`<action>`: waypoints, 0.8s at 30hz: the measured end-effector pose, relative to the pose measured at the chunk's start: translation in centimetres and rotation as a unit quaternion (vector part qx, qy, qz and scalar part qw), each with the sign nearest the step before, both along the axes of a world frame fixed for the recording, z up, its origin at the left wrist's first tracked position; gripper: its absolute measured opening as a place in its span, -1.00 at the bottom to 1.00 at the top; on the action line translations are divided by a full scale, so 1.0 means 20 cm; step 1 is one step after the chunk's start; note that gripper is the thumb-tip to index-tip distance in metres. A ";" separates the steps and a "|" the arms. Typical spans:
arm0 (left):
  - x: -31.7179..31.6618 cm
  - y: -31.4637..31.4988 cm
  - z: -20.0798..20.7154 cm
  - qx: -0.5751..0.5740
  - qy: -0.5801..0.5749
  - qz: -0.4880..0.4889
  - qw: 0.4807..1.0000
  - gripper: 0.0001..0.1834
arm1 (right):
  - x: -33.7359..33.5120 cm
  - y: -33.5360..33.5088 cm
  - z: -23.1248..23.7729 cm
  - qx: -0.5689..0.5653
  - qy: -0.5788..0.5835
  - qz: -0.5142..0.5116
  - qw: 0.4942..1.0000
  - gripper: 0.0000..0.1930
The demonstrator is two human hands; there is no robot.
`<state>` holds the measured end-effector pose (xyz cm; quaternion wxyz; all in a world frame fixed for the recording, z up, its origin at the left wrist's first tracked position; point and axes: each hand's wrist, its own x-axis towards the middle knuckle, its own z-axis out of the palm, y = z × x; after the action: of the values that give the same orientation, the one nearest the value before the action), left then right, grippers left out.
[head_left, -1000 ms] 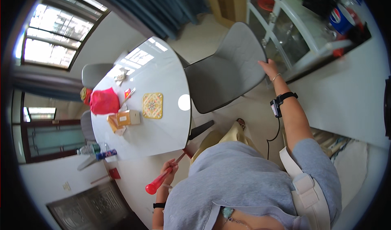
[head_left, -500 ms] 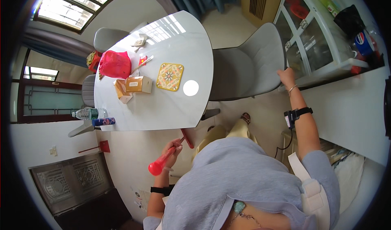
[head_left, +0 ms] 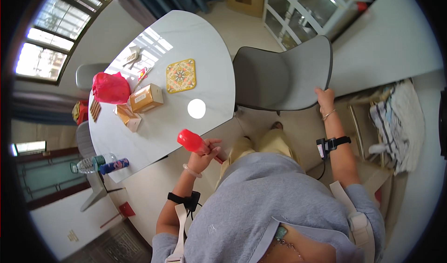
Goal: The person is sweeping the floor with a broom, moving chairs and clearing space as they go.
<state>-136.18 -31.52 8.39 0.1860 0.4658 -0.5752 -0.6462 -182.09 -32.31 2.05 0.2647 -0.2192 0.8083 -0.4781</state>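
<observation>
My left hand [head_left: 205,152] is closed round the red handle [head_left: 191,141] of what looks like a broom, held at the table's near edge. The handle's bulbous end points up toward me; the lower part is mostly hidden behind my hand and body, with a bit of red [head_left: 221,156] showing beside my fingers. My right hand [head_left: 325,100] grips the near edge of the backrest of a grey chair [head_left: 284,79]. The chair stands at the right side of the white table [head_left: 153,144], its seat against the tabletop's edge.
On the table are a patterned square mat [head_left: 181,76], a pink bag [head_left: 111,88], a tissue box [head_left: 147,98], a plastic bottle [head_left: 91,163] and a blue can [head_left: 114,165]. A red dustpan [head_left: 126,209] is at lower left. Beyond the chair stands a glass-doored cabinet [head_left: 298,18]; cloths [head_left: 398,123] hang at right.
My view has turned and shifted. My left hand has moved forward and up with the red handle, whose end now tips toward the table. My right hand keeps hold of the chair.
</observation>
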 end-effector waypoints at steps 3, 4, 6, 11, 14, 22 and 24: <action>0.04 -0.01 -0.04 -0.016 0.005 -0.018 1.000 -0.77 | 0.13 0.29 0.02 0.013 -0.025 -0.076 0.997 -0.77; 0.05 -0.01 -0.06 -0.013 0.007 -0.031 0.999 -0.77 | 0.15 0.40 0.01 0.015 -0.023 -0.089 0.996 -0.77; 0.02 -0.01 -0.11 -0.006 0.028 -0.020 0.999 -0.78 | 0.19 0.63 -0.03 0.003 -0.044 -0.152 0.987 -0.77; -0.12 -0.03 -0.20 0.037 0.034 -0.072 0.996 -0.77 | 0.18 1.19 -0.08 -0.017 -0.067 -0.244 0.967 -0.75; -0.21 -0.04 -0.26 0.023 0.012 -0.127 0.992 -0.75 | 0.16 1.48 -0.05 -0.002 -0.046 -0.264 0.963 -0.76; -0.52 0.05 -0.24 -0.012 -0.059 -0.229 0.972 -0.80 | -0.03 2.41 -0.11 0.098 0.032 -0.318 0.942 -0.79; -0.55 0.08 -0.20 -0.006 -0.047 -0.252 0.967 -0.78 | -0.07 2.52 -0.11 0.097 0.059 -0.325 0.939 -0.78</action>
<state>-147.19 -29.87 4.33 -0.0076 0.3345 -0.6858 -0.6463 -183.51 18.03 -0.19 0.0673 0.0546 0.8922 -0.4432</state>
